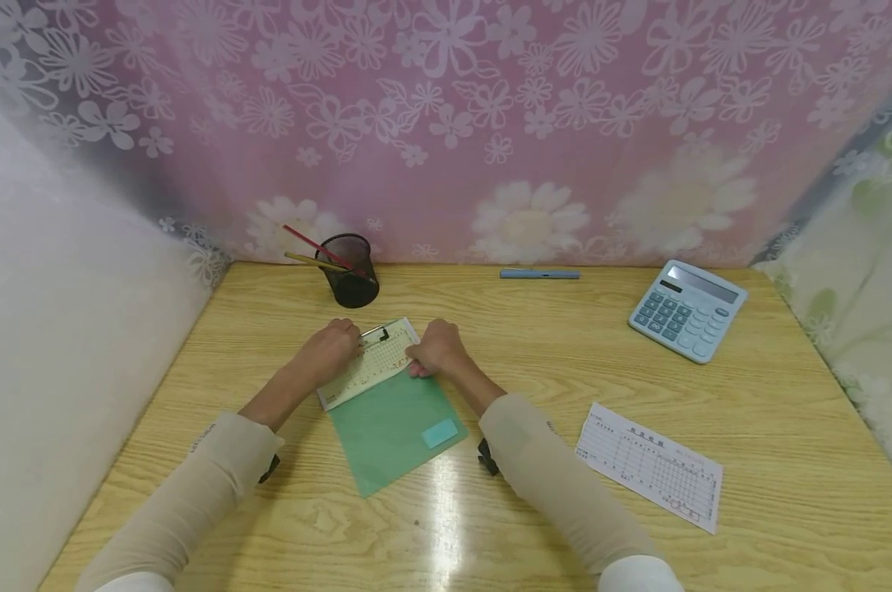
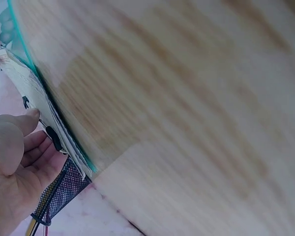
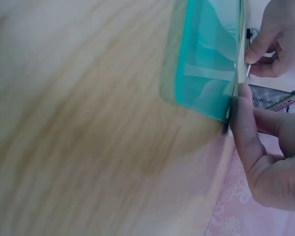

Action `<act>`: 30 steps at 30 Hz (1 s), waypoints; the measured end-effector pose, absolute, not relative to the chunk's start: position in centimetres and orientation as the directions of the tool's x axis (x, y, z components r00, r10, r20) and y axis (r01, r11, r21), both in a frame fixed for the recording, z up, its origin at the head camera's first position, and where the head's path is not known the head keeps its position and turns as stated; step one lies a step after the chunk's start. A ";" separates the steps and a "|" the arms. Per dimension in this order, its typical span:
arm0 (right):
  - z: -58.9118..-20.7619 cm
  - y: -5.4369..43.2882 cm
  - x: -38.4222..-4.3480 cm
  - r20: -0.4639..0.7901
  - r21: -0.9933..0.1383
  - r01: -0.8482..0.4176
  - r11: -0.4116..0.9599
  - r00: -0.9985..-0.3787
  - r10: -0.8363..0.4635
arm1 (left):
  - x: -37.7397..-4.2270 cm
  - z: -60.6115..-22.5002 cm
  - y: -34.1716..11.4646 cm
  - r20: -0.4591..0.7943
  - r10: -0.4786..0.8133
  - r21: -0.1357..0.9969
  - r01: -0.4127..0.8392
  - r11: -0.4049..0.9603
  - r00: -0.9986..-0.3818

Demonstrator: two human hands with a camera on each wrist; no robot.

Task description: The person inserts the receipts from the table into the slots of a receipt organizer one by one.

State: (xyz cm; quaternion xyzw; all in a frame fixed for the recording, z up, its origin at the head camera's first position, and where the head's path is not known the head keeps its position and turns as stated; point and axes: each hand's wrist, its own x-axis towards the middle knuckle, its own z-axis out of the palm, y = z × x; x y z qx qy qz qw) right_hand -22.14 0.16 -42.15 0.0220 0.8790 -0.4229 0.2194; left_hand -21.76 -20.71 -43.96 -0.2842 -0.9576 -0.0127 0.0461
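Observation:
A green clip folder (image 1: 390, 436) with a pale blue label (image 1: 441, 433) lies tilted in front of me. Cream printed forms (image 1: 372, 366) with a grid and red marks cover its upper part. At their top edge is a metal clip (image 1: 376, 332) with black ends. My left hand (image 1: 330, 349) pinches this clip; in the left wrist view the thumb presses beside its black end (image 2: 53, 138). With thumb and fingers, my right hand (image 3: 270, 157) grips the right edge of the folder and forms. Its thumb lies over the forms.
A black mesh pen cup (image 1: 351, 275) with a red and a yellow pencil stands behind the folder. At the back edge lies a blue pen (image 1: 539, 274). A light blue calculator (image 1: 687, 311) sits at the back right, a white printed form (image 1: 653, 464) at the front right.

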 end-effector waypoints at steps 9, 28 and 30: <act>-40.7 3.8 -20.9 -0.327 -0.686 0.111 0.719 -0.930 -0.168 | -21.9 -44.0 -20.6 0.059 0.497 0.070 0.501 0.863 -0.865; -38.0 24.0 -15.0 -0.261 -0.691 -0.065 0.719 -0.906 -0.333 | -21.5 -43.7 -20.4 0.047 0.391 0.159 0.393 0.906 -0.919; -38.2 26.2 -14.4 -0.237 -0.686 -0.088 0.723 -0.912 -0.336 | -21.5 -43.7 -20.4 0.041 0.384 0.165 0.385 0.908 -0.923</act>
